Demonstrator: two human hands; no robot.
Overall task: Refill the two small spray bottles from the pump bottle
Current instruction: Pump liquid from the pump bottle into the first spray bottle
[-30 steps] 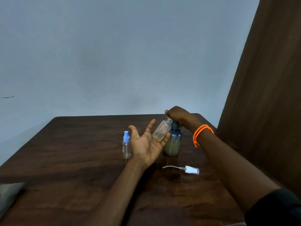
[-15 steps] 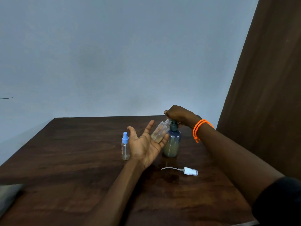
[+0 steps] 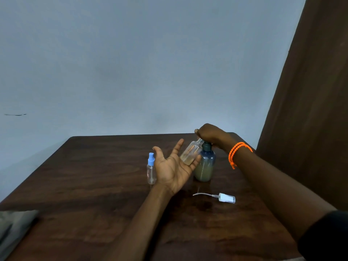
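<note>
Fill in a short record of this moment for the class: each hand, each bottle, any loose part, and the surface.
left hand: palm up, fingers extended, open spray bottle lying tilted across the fingers
right hand: on top of the pump bottle, over its pump head
open spray bottle: cap off, neck up by the pump, a little liquid inside
second spray bottle: upright, blue cap on
loose part: white spray cap with tube, lying flat
surface: dark wooden table
</note>
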